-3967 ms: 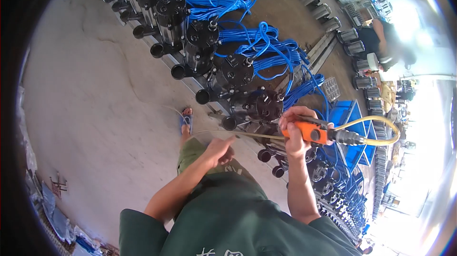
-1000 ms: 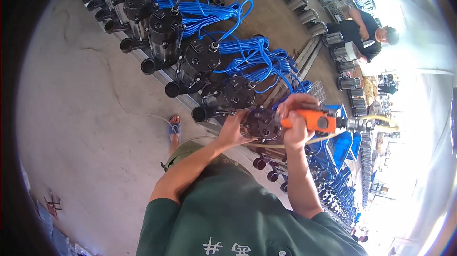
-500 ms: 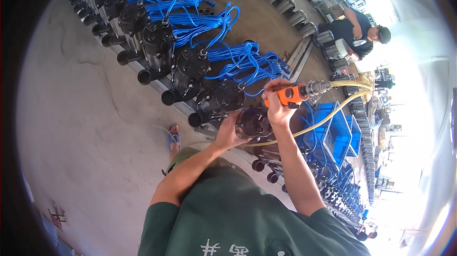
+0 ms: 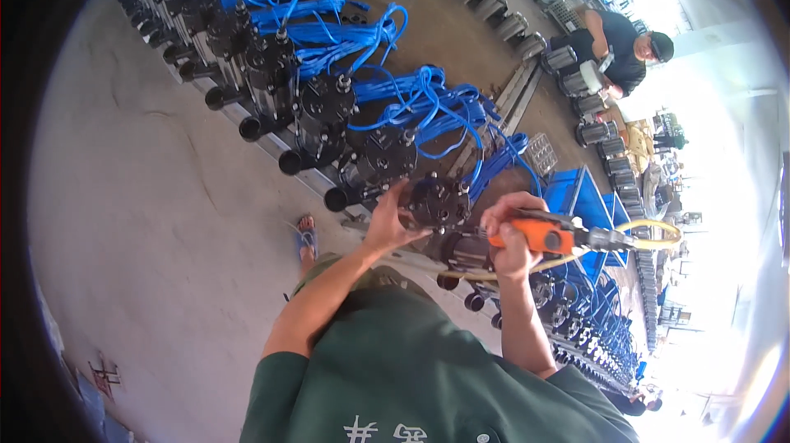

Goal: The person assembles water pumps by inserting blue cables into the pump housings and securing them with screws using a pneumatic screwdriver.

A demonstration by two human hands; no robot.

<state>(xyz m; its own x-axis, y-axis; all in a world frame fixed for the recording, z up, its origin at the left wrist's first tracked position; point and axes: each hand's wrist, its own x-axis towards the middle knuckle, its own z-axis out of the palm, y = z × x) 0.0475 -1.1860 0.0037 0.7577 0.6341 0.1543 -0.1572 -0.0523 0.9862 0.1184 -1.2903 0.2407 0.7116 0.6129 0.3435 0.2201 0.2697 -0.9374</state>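
Observation:
My left hand [image 4: 390,222] grips the near side of a submersible pump [image 4: 440,202] with a round black top, thumb and fingers curled against its edge. In my right hand [image 4: 512,237] is an orange air-powered driver [image 4: 539,235], fingers wrapped around its body. A metal fitting on the driver's right end joins a yellow air hose [image 4: 654,235]. The driver sits just right of the pump top, its working end pointing left and partly hidden by my fingers. A neighbouring pump [image 4: 383,155] stands to the left, its black outlet turned toward me.
A long row of similar pumps [image 4: 271,72] runs along a rail, with bundled blue cables [image 4: 428,105] behind. Blue crates [image 4: 568,192] stand to the right. Beyond, a person [image 4: 613,52] stands by metal cylinders [image 4: 592,132]. A sandalled foot [image 4: 307,233] shows on the floor.
My right hand has moved right and toward me with the driver, away from the pump top, which now shows more fully. My left hand stays on the pump.

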